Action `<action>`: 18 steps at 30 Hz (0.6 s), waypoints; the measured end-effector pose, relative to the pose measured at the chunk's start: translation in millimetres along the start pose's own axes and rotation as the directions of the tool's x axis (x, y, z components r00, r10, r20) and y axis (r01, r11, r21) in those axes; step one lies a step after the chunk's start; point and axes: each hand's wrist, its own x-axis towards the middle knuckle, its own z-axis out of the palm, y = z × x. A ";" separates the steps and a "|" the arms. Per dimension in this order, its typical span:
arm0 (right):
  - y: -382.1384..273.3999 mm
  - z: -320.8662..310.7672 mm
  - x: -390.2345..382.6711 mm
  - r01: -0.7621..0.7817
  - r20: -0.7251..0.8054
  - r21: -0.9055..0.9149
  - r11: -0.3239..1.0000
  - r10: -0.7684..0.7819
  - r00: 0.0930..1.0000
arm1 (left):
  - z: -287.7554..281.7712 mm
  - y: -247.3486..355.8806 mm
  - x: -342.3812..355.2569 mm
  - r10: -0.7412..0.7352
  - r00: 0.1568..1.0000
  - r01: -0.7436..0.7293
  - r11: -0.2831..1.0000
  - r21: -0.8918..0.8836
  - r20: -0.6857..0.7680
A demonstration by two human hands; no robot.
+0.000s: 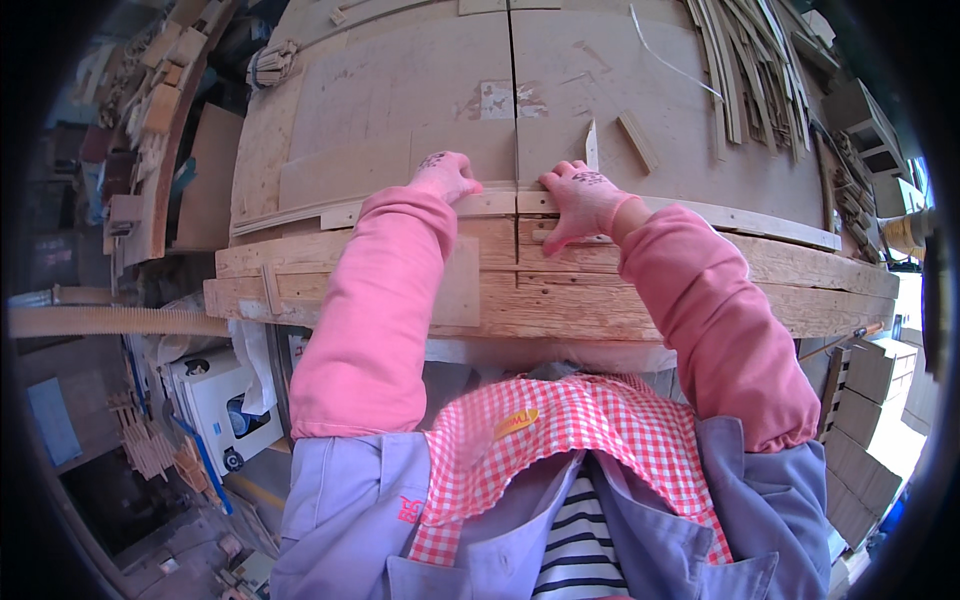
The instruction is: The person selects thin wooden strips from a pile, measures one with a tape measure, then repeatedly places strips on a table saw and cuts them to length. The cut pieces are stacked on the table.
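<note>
My left hand (447, 178), in a pink glove with dark print, rests at the wooden batten (493, 205) left of the dark slot (516, 70). Its fingers are bent and closed, thumb toward the slot; what they hold, if anything, is hidden. A thin flat board (345, 165) lies just beyond it. To the right of the slot, my right hand (588, 205), gloved alike, straddles the batten. Its fingers reach over the far side and the thumb stretches apart on the near side. A small pale pointed sliver of wood (592, 146) stands out past its fingertips.
The worn wooden table edge (560, 295) runs in front of me. A short wood block (637, 142) lies beyond my right hand. Long thin strips (745, 75) are piled at far right, and a tied bundle of sticks (272, 63) at far left. A ribbed hose (120, 321) passes at left.
</note>
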 end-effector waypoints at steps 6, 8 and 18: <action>1.8 4.7 -1.5 0.004 -0.044 0.004 1.000 -0.004 0.999 | 0.6 1.8 -1.6 0.005 1.000 -0.005 1.000 0.005 -0.021; 1.5 4.9 -2.4 0.000 -0.052 0.002 1.000 0.000 0.999 | -1.1 3.6 -2.7 -0.012 1.000 0.012 1.000 0.010 -0.003; 0.0 -3.3 -9.4 0.015 -0.013 0.021 1.000 -0.015 1.000 | -4.5 3.9 -11.6 -0.004 1.000 0.005 0.998 -0.070 0.009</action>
